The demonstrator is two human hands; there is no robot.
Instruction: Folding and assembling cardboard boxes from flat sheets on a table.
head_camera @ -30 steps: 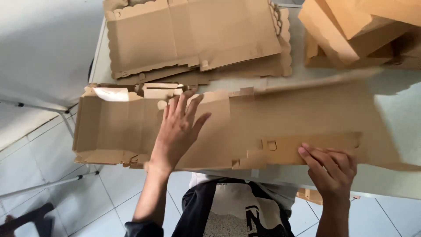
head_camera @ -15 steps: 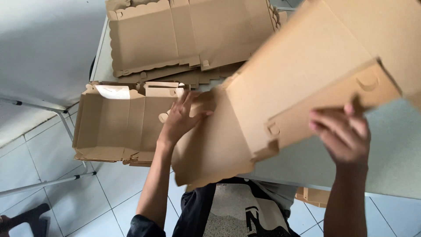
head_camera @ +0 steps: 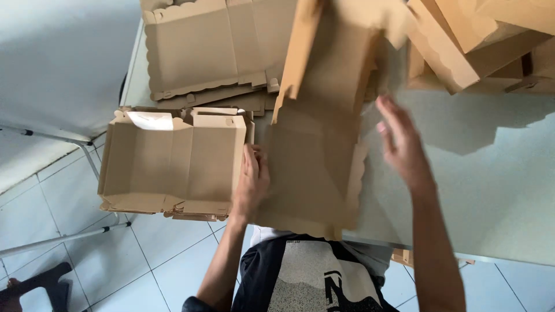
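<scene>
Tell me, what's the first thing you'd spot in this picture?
A big brown cardboard sheet, partly folded, stands up in the middle of the pale table. The left hand presses on its left edge, and the right hand is open just to its right, not gripping it. Left of them, a stack of folded cardboard trays sticks out over the table edge, and more flat cardboard lies at the top.
</scene>
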